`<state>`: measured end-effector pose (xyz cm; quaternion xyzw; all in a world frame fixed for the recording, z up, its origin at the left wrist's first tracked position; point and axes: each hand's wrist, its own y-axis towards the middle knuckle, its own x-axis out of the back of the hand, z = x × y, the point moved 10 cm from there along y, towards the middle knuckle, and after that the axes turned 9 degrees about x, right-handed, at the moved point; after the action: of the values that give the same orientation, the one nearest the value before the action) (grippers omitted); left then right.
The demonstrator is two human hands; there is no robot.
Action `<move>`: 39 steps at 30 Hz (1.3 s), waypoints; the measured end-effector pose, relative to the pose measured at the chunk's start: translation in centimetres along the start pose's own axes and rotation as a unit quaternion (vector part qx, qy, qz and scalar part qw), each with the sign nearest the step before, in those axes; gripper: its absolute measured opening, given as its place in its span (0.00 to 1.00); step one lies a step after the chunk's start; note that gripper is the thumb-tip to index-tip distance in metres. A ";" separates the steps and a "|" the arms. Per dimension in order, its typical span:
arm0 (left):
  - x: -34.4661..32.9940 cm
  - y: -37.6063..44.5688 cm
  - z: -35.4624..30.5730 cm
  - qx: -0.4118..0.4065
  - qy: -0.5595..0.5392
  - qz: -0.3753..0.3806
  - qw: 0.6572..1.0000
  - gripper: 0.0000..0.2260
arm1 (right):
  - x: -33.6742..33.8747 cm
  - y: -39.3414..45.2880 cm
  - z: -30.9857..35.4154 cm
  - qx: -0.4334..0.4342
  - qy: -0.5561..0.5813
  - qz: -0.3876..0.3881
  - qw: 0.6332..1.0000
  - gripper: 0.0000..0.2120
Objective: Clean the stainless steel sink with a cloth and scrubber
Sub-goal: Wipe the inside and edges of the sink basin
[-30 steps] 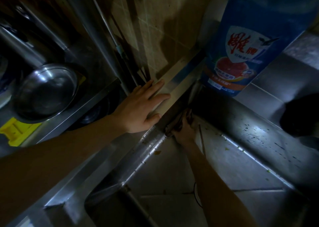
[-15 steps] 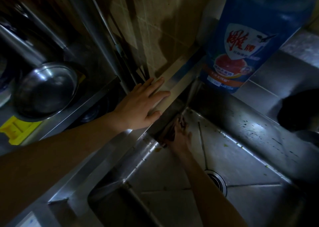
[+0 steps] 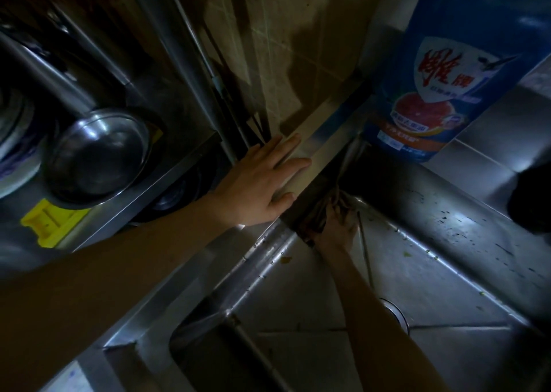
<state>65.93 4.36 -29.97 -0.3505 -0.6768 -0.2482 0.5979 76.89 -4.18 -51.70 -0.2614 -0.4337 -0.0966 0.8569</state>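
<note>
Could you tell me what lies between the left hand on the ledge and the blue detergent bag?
In the head view, only bare steel ledge runs from the left hand to the blue detergent bag; nothing rests on that stretch.

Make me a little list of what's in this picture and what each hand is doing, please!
place: a dim kitchen, stainless steel sink
left hand: lying flat and open on the sink's rim
right hand: down in the basin's far corner, pressing a dark cloth against the wall
drain: partly hidden behind the right forearm
blue detergent bottle: standing at the sink's back corner
metal bowl: on the rack to the left
sink wall at right: dark specks
</note>
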 end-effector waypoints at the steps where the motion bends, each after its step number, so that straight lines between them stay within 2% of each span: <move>1: 0.0 0.0 0.0 0.001 0.001 -0.002 1.000 0.28 | -0.4 -0.3 0.1 -0.001 0.009 0.002 1.000 0.50; 5: 0.2 0.1 -0.1 0.011 0.017 -0.001 1.000 0.29 | -2.1 -1.9 1.0 0.023 0.019 0.019 0.999 0.49; 10: 0.1 0.0 0.1 0.019 0.028 -0.002 0.999 0.28 | -2.7 -2.7 1.8 -0.004 0.060 0.008 0.998 0.46; 17: 0.2 0.0 0.1 0.021 0.027 0.001 0.999 0.29 | -1.1 -2.3 2.4 0.001 0.217 -0.024 0.976 0.41; 21: 0.3 -0.1 0.0 0.021 0.029 0.002 0.999 0.29 | 1.1 -1.8 3.0 0.022 0.261 -0.037 0.964 0.42; 25: 0.4 -0.1 -0.1 0.022 0.026 0.004 0.999 0.29 | 1.9 -1.5 2.7 0.005 0.246 -0.046 0.968 0.49; 27: 0.3 -0.1 0.0 0.023 0.026 0.006 0.999 0.29 | 1.3 -1.7 2.2 -0.017 0.225 -0.034 0.974 0.48; 30: 0.3 0.0 0.0 0.021 0.025 0.004 0.999 0.29 | 1.3 -1.5 1.2 -0.021 0.169 -0.041 0.985 0.47; 36: 0.5 0.0 0.0 0.005 0.014 -0.014 1.000 0.27 | 1.9 -0.5 -0.5 -0.013 0.032 0.003 0.999 0.56; 39: 0.5 0.0 -0.1 0.002 0.007 -0.015 1.000 0.27 | 2.2 -1.0 -0.8 -0.044 0.103 -0.048 0.993 0.51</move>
<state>65.99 4.38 -29.43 -0.3373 -0.6784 -0.2586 0.5993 78.43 -5.29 -49.97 -0.2667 -0.3504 -0.1830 0.8790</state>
